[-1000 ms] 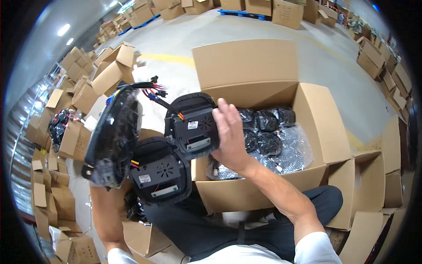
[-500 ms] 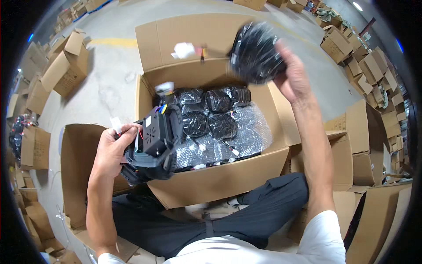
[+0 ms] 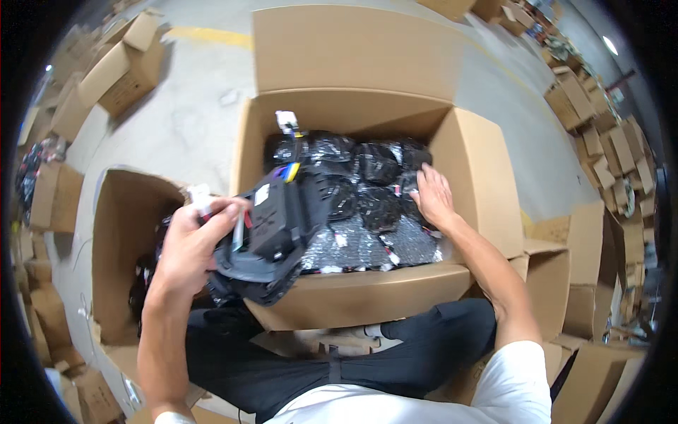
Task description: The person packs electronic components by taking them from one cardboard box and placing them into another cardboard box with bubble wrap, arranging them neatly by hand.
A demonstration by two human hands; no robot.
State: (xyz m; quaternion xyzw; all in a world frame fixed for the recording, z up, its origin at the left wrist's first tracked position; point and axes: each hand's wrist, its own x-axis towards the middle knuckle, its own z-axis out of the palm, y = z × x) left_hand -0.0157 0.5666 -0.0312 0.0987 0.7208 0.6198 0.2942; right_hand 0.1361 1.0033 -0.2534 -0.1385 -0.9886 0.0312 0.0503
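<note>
My left hand is closed on the rim of a black plastic housing, tilted above the front left corner of a cardboard box. The housing carries a boxy vented module, coloured wires and white connectors. Inside the box, several black units in clear plastic wrap lie in rows on bubble wrap. My right hand reaches to the right end of these rows. Its fingers are stretched out over a wrapped black unit, touching it, with the thumb apart. The palm side is hidden.
An opened carton with dark items inside stands at my left. More open cartons stand close at my right. The box's tall back flap is raised. Piles of cartons line the floor farther right, and others stand at far left.
My right hand has come down from above the back flap into the box, and the wrapped unit it held now lies among the others. My left hand still holds the housing.
</note>
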